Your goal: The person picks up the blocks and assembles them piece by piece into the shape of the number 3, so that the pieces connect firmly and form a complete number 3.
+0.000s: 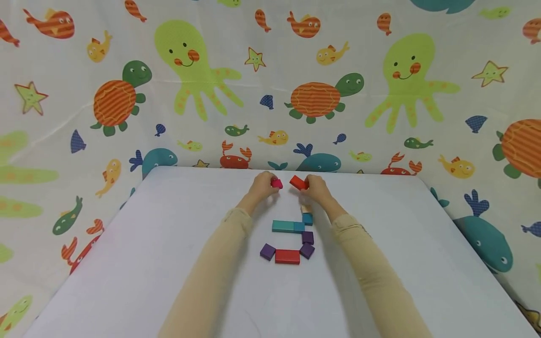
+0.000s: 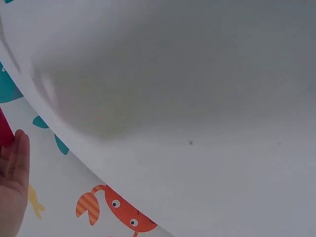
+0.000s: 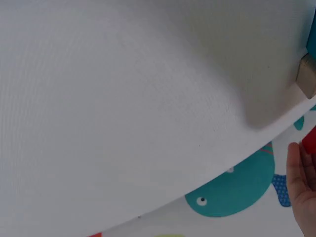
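Near the table's far edge, my left hand [image 1: 262, 185] pinches a small pinkish-red block [image 1: 276, 183]. Just to its right my right hand [image 1: 317, 188] grips a red rectangular block [image 1: 298, 182] by its right end, tilted. A gap separates the two held blocks. Below them on the table runs a curved line of blocks: a plain wooden block [image 1: 306, 209], a blue block [image 1: 307, 219], a long teal block [image 1: 282, 226] with a blue one [image 1: 298, 227] at its end, purple blocks [image 1: 307, 237] and a long red block [image 1: 287, 257]. In both wrist views the hands show only at the frame edge.
The white table [image 1: 169, 263] reaches back to a hanging cloth [image 1: 270, 84] printed with sea animals. Another purple block [image 1: 267, 251] lies at the left end of the near row. Both forearms in beige sleeves [image 1: 215, 263] flank the block line.
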A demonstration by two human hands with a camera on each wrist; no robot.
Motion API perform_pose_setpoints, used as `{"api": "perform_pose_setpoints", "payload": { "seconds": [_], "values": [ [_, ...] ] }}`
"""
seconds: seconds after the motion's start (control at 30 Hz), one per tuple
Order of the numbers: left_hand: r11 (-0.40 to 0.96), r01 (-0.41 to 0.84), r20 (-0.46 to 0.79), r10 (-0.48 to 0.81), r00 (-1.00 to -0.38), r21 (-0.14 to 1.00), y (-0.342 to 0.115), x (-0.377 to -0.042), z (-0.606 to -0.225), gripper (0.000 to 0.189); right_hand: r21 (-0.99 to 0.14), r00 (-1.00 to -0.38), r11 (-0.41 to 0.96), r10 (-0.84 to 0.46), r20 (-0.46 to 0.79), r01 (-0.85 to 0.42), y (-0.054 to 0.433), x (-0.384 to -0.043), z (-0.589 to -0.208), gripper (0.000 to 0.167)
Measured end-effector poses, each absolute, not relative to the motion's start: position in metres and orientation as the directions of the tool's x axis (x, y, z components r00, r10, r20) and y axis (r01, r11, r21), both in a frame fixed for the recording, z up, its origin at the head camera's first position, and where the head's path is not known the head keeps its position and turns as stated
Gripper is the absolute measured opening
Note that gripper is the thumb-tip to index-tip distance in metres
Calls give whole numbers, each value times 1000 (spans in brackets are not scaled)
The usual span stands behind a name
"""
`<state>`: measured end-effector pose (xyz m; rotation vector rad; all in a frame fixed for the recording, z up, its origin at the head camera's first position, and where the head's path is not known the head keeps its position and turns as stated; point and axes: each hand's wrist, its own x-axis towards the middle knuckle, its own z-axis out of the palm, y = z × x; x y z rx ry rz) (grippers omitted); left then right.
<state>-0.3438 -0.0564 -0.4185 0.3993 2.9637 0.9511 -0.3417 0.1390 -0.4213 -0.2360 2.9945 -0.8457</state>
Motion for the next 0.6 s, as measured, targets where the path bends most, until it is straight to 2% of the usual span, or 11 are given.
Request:
{"api": "perform_pose_setpoints", "payload": {
  "seconds": [0.4,0.6],
  "values": [
    [729,389,201,336,-920,563,-76,-317,-392,37,-502,-955,812,-242,173,-297,154,-315,-400,37],
    [706,436,283,333,-900,557,-86,-298,-382,38,-539,-935,765,-262,239,-353,159,-299,-394,38]
  ]
}}
